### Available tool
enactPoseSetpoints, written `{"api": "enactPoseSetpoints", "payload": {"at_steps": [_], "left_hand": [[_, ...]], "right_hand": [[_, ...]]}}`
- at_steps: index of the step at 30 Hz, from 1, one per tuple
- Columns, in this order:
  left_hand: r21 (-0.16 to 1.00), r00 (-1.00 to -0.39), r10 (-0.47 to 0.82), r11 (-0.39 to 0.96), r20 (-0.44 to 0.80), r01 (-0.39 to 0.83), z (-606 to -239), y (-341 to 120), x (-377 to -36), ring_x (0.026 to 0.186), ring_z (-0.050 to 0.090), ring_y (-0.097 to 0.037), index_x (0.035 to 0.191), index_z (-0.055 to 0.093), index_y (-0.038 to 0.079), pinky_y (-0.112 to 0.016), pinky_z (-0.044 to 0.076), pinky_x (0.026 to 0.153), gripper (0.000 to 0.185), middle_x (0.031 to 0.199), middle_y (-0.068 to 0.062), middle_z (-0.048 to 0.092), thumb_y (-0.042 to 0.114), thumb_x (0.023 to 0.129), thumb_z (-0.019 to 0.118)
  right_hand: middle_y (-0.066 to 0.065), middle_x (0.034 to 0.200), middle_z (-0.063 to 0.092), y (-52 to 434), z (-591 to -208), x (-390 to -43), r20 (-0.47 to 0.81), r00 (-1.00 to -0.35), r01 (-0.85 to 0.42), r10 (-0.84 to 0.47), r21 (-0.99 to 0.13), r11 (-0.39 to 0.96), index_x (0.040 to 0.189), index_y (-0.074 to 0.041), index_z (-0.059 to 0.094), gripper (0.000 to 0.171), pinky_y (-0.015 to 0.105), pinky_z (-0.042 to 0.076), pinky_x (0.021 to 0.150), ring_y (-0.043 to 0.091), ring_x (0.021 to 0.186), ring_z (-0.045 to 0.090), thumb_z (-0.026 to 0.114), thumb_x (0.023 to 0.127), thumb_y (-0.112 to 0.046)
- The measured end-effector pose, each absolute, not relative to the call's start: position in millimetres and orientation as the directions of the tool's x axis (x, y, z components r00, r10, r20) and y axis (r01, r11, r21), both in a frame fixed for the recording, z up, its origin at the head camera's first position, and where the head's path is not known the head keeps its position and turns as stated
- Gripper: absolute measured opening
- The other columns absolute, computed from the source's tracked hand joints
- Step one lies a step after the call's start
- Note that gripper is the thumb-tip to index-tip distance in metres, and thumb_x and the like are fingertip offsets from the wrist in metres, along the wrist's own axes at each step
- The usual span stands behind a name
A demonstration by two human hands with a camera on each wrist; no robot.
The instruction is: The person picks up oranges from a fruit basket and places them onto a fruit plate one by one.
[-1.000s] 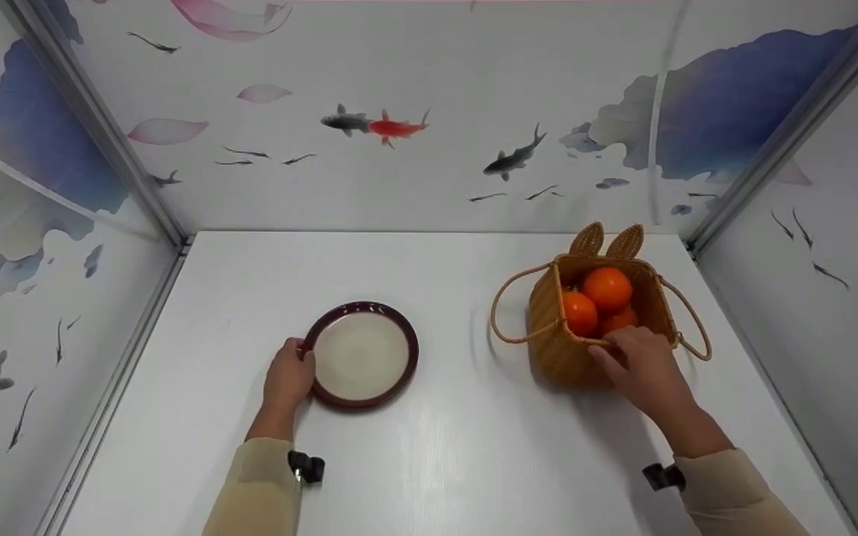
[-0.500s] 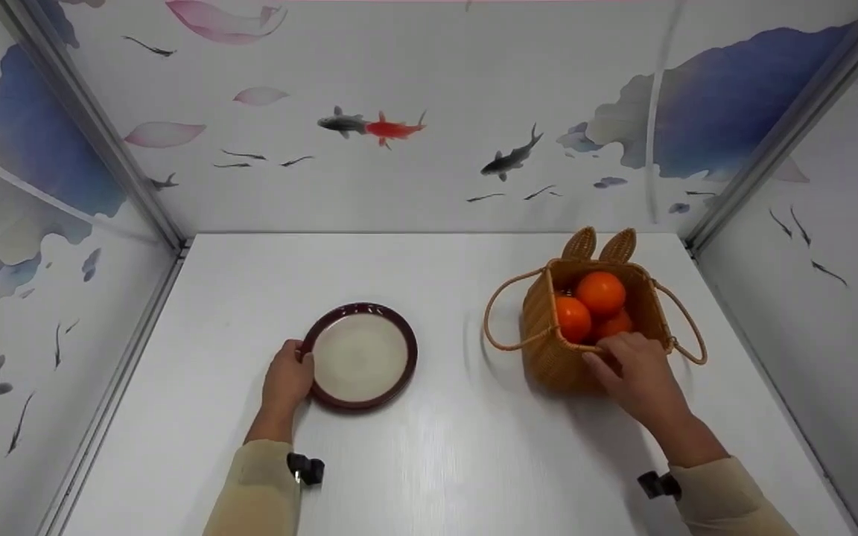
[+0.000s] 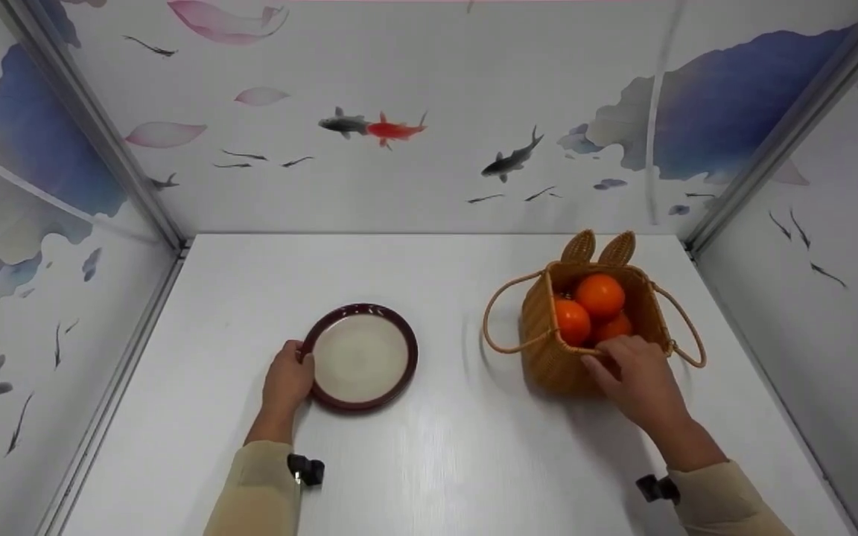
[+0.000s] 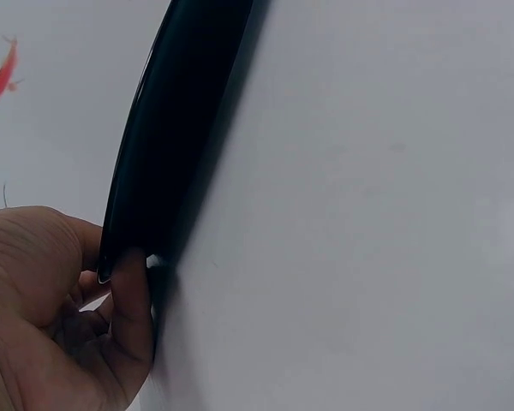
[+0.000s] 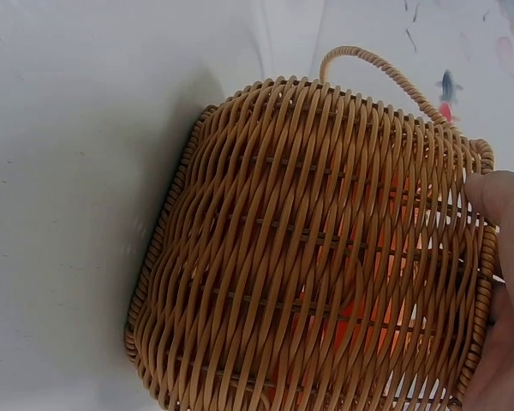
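A cream plate (image 3: pixel 360 356) with a dark maroon rim lies on the white table, left of centre in the head view. My left hand (image 3: pixel 287 378) pinches its left edge between thumb and fingers; in the left wrist view the plate's dark underside (image 4: pixel 176 128) shows above the fingers. Toward the right stands a brown wicker basket (image 3: pixel 557 365) with two ear-shaped pieces and side handles. Several orange fruits (image 3: pixel 600 296) lie inside it. My right hand (image 3: pixel 641 380) grips the basket's near rim, thumb outside, fingers over the edge. Through the weave (image 5: pixel 283 240) orange shows in the right wrist view.
The white table (image 3: pixel 429 461) is bounded by a back wall (image 3: pixel 429 193) and two side walls with printed fish and petals. The plate and basket stand apart, with bare tabletop between them. One basket handle (image 3: pixel 496 313) sticks out toward the plate.
The basket, with my right hand on its rim, has shifted slightly left and nearer to me. My left hand and the plate have stayed in place.
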State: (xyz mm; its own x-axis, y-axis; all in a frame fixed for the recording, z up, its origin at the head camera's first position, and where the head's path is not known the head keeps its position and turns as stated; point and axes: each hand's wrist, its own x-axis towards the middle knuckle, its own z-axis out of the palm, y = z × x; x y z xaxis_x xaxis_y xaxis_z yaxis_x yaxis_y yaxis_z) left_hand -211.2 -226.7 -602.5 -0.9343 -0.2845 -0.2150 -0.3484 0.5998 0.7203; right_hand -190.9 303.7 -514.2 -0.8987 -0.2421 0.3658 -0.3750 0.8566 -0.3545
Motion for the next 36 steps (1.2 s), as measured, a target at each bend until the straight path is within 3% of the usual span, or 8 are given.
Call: {"api": "enactPoseSetpoints", "payload": {"at_steps": [15, 21, 25, 31, 36], "left_hand": [[0.747, -0.94, -0.28, 0.58, -0.192, -0.325, -605, -229, -210, 0.118, 0.062, -0.038, 0.14, 0.052, -0.004, -0.053, 0.047, 0.103, 0.041, 0.131, -0.027, 0.064, 0.019, 0.106, 0.047], [0.747, -0.941, -0.277, 0.58, -0.195, -0.326, -607, -229, -212, 0.119, 0.061, -0.038, 0.141, 0.052, -0.004, -0.053, 0.046, 0.104, 0.041, 0.133, -0.027, 0.063, 0.019, 0.106, 0.046], [0.744, -0.941, -0.277, 0.584, -0.193, -0.325, -608, -230, -212, 0.123, 0.061, -0.038, 0.141, 0.052, -0.003, -0.054, 0.046, 0.106, 0.042, 0.134, -0.027, 0.063, 0.02, 0.106, 0.047], [0.74, -0.941, -0.274, 0.587, -0.199, -0.328, -605, -229, -211, 0.123, 0.06, -0.038, 0.142, 0.051, -0.003, -0.054, 0.045, 0.107, 0.042, 0.135, -0.027, 0.063, 0.02, 0.106, 0.047], [0.741, -0.94, -0.275, 0.586, -0.201, -0.329, -605, -228, -212, 0.125, 0.06, -0.038, 0.142, 0.051, -0.003, -0.054, 0.045, 0.108, 0.043, 0.136, -0.026, 0.062, 0.02, 0.106, 0.047]], "right_hand": [[0.006, 0.105, 0.072, 303, -487, -194, 0.339, -0.91, -0.358, -0.238, -0.355, 0.864, 0.106, -0.01, 0.074, 0.023, 0.047, 0.052, 0.081, 0.025, 0.096, 0.06, 0.077, 0.095, -0.03], [0.013, 0.113, 0.069, 302, -467, -202, 0.319, -0.917, -0.352, -0.24, -0.36, 0.864, 0.114, -0.004, 0.071, 0.031, 0.054, 0.054, 0.087, 0.033, 0.104, 0.061, 0.074, 0.097, -0.029], [0.016, 0.12, 0.066, 301, -450, -210, 0.266, -0.936, -0.32, -0.232, -0.361, 0.876, 0.122, -0.002, 0.068, 0.039, 0.059, 0.052, 0.093, 0.036, 0.11, 0.06, 0.072, 0.099, -0.033], [0.017, 0.138, 0.057, 303, -427, -228, 0.111, -0.971, -0.237, -0.21, -0.379, 0.895, 0.139, -0.005, 0.058, 0.062, 0.066, 0.048, 0.101, 0.04, 0.119, 0.057, 0.062, 0.101, -0.053], [0.017, 0.14, 0.052, 304, -419, -244, 0.015, -0.979, -0.196, -0.205, -0.359, 0.913, 0.147, -0.009, 0.051, 0.068, 0.066, 0.049, 0.097, 0.04, 0.115, 0.057, 0.059, 0.101, -0.057]]}}
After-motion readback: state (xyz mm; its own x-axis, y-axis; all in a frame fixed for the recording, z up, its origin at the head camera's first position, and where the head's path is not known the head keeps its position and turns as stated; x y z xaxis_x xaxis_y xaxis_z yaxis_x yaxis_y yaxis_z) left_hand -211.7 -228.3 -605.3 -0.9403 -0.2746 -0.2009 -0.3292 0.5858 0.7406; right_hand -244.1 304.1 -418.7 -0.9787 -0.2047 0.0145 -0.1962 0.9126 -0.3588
